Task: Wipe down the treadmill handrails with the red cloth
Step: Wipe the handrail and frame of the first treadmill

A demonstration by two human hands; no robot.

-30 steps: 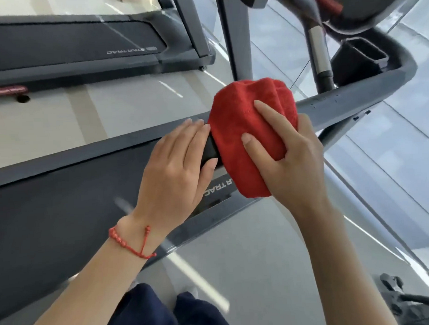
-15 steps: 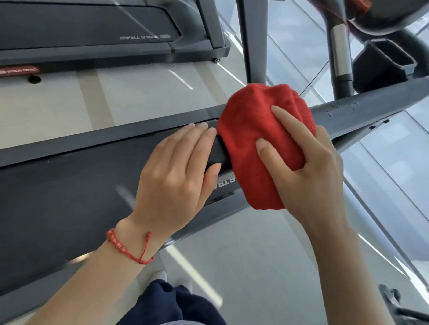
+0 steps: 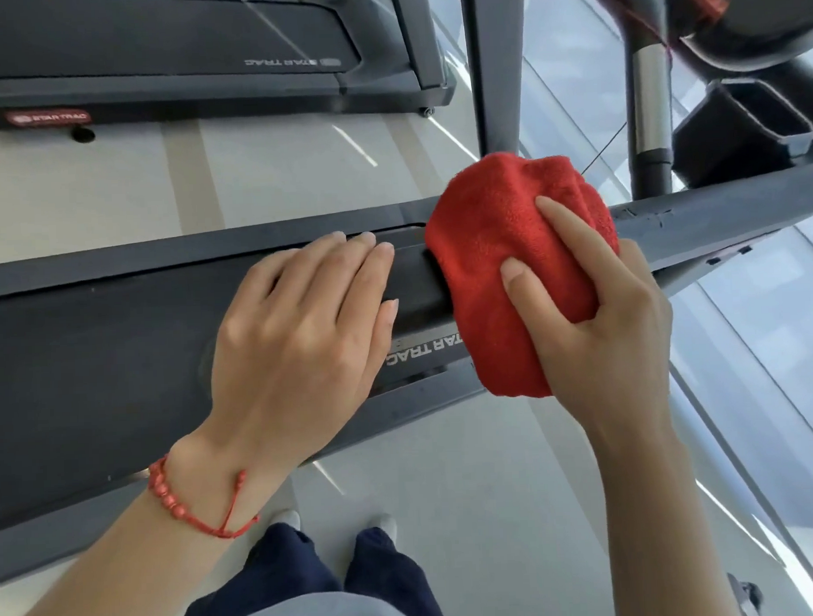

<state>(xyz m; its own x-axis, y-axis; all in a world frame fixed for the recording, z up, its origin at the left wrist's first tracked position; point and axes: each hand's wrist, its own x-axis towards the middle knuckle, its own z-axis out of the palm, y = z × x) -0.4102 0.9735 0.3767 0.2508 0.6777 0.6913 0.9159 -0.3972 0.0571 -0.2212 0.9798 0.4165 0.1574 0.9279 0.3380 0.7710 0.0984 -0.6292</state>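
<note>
second treadmill (image 3: 179, 62) beyond pale floor (image 3: 275, 174); red bead bracelet (image 3: 171, 498) on wrist.

"star trac" reads on the near treadmill (image 3: 424, 351), the far treadmill (image 3: 290, 63) and its red badge (image 3: 48, 118).

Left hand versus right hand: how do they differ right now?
The left hand lies bare on the handrail; the right hand grips the red cloth wrapped over it. The left wrist wears a red bracelet; the right wrist is bare. Both are on the same rail.
</note>
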